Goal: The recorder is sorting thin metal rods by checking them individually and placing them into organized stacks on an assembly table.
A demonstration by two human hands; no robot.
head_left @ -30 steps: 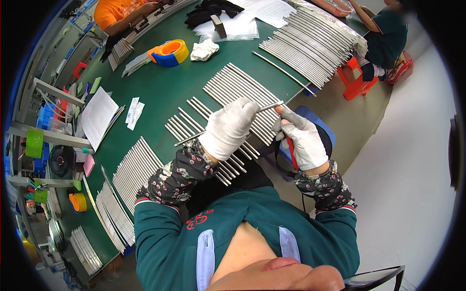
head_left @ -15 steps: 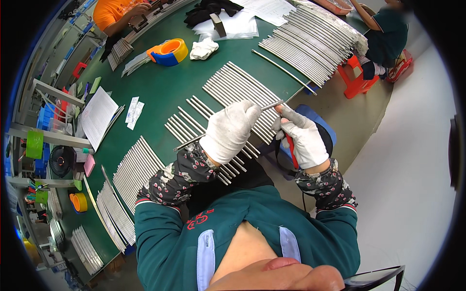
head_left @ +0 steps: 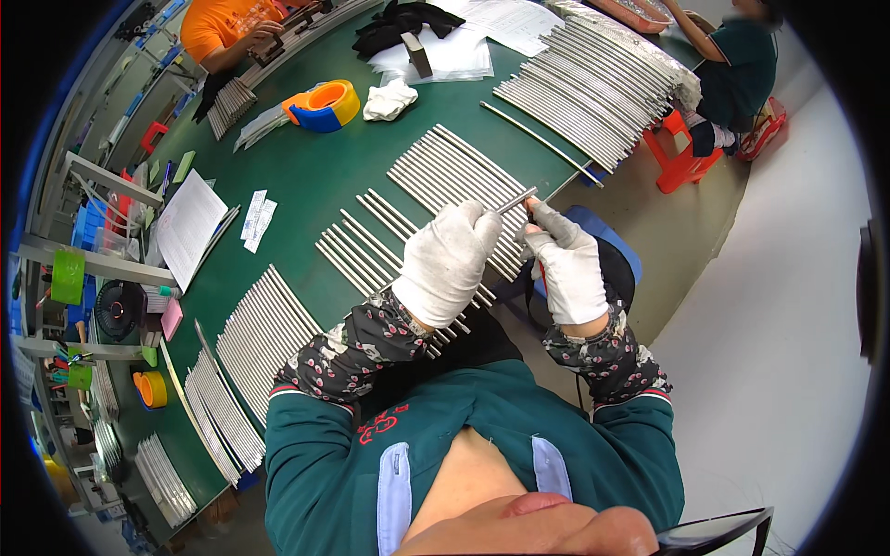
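Observation:
My left hand (head_left: 447,264), in a white glove, is closed around a thin metal rod (head_left: 516,200) whose end sticks out toward my right hand. My right hand (head_left: 568,276), gloved with bare fingertips showing, is closed around a red-handled tool (head_left: 537,270); the rest of this tool is hidden, so its kind does not show. Its fingertips are at the rod's end. Beneath and beyond both hands lies a row of metal rods (head_left: 454,176), with a looser group of rods (head_left: 357,250) left of it, partly covered by my left hand.
More rods (head_left: 264,329) lie at the left, and a large stack (head_left: 589,88) at the far right of the green table (head_left: 306,199). An orange-and-blue tape dispenser (head_left: 326,104), a white cloth (head_left: 389,99) and papers (head_left: 190,222) lie about. Two people sit beyond; a red stool (head_left: 681,157) stands right.
My right hand has shifted slightly left and turned, so less of the red handle shows. My left hand has moved a little right, with the rod still in it.

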